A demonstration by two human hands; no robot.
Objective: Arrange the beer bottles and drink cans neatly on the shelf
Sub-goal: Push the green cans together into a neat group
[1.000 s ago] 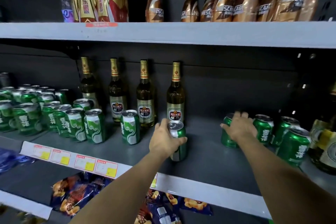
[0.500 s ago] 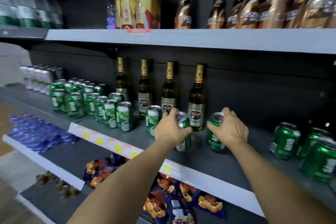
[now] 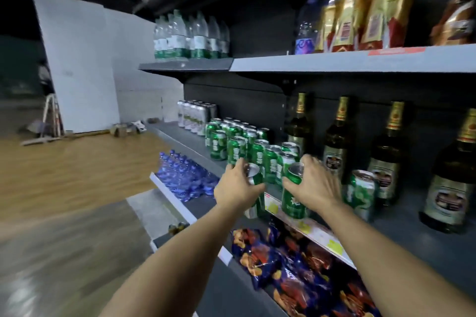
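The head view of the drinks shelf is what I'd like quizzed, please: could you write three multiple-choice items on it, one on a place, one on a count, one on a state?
1. Where do the beer bottles stand?
A. at the back of the middle shelf
B. on the floor
C. on the top shelf

2. How many beer bottles show on that shelf?
A. one
B. four
C. seven

3. What is the left hand doing?
A. hanging idle
B. pressing a price tag
C. gripping a green can

Answers:
1 A, they line the dark back panel behind the cans.
2 B, four gold-necked bottles are in a row.
3 C, its fingers wrap a tilted can, as the right hand grips another can.
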